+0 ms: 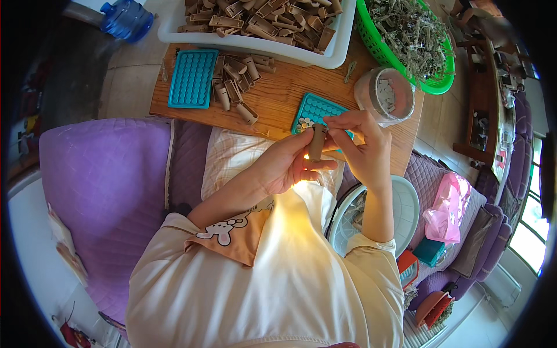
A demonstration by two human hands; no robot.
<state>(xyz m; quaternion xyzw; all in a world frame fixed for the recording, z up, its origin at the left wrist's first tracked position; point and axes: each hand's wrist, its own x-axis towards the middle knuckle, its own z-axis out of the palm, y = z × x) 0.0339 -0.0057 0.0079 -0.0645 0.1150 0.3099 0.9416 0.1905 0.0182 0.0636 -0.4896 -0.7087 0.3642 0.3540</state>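
My left hand (pixel 281 165) grips a small brown plastic casing (pixel 317 145), held upright over the table's near edge. Thumb and fingers of my right hand (pixel 365 148) are pinched at the casing's upper end; whatever lies between them is too small to make out. Just beyond both hands rests a teal tray with round cells (pixel 318 105), partly covered by them. Several small silvery and yellowish discs (pixel 303 124) sit at its near left side. Loose brown casings (pixel 235 81) are heaped farther left on the wooden table (pixel 275 93).
Another teal tray (pixel 193 78) lies left of the heap. A white bin (pixel 255 44) of casings stands behind. To the right are a green basket (pixel 376 43) of metallic strips and a clear tub (pixel 369 95) with small pale pieces. A pale basin (pixel 409 209) sits beside my right arm.
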